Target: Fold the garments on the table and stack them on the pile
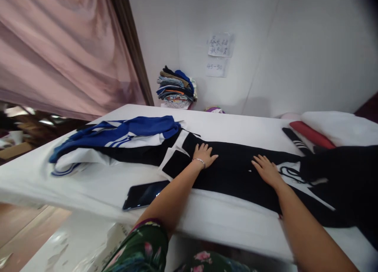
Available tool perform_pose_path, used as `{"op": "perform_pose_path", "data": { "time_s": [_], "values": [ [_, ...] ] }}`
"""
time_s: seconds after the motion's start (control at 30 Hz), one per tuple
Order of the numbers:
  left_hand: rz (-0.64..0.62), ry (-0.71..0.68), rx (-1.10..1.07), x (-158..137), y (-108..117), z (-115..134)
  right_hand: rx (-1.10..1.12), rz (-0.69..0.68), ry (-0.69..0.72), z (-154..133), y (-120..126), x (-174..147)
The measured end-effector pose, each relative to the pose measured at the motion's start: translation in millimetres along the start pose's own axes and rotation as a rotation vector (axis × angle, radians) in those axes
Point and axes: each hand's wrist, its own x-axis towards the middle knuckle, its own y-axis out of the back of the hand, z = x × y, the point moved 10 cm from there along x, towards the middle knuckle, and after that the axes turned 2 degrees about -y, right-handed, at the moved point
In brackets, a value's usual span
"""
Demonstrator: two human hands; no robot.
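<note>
Black trousers (230,173) with white trim lie spread across the white table. My left hand (204,155), a bracelet at its wrist, rests flat on them near the white-edged end, fingers apart. Farther right, my right hand (266,170) presses flat on the same black fabric, fingers spread, close to a white patch with dark drawstrings (291,173). Neither hand grips anything. Left of the trousers lies a crumpled blue and white garment (138,129) with striped trim, partly over black cloth.
A phone (144,194) lies near the front edge of the table (230,220). At the back stands a stack of folded clothes (175,88). Red folded cloth (311,134) and a white bundle (342,126) are at right. A pink curtain (65,47) hangs at left.
</note>
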Motion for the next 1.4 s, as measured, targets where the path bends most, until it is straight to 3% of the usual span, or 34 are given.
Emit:
{"op": "perform_pose_path", "data": {
  "time_s": [0.07, 0.4, 0.6, 0.77, 0.9, 1.0, 1.17, 1.23, 1.3, 1.4],
  "values": [
    [-0.001, -0.016, 0.005, 2, 2, -1, -0.007, -0.110, -0.030, -1, -8, -2],
    [-0.006, 0.050, 0.135, 11, 10, -17, 0.030, -0.200, -0.078, -15, 1, -8],
    [0.116, -0.076, 0.145, 5, 19, 19, 0.070, -0.207, -0.081, -16, 3, -7],
    [-0.028, -0.158, 0.086, 6, -9, 38, 0.108, -0.167, -0.090, -20, 7, -8],
    [-0.037, -0.151, 0.076, 9, -12, 35, 0.150, -0.143, -0.089, -20, 12, -9],
    [-0.041, -0.150, 0.080, 9, -10, 35, 0.145, 0.012, -0.071, -2, 51, -8],
    [-0.048, -0.146, 0.067, 8, -9, 35, 0.005, 0.628, -0.024, 66, 194, -37],
    [-0.043, -0.149, 0.056, 8, -10, 35, -0.125, 0.762, -0.115, 100, 237, -54],
    [-0.038, -0.150, 0.047, 8, -10, 35, -0.208, 0.785, -0.280, 135, 262, -67],
    [-0.038, -0.149, 0.047, 9, -11, 34, -0.247, 0.692, -0.515, 172, 272, -78]
  ]
}}
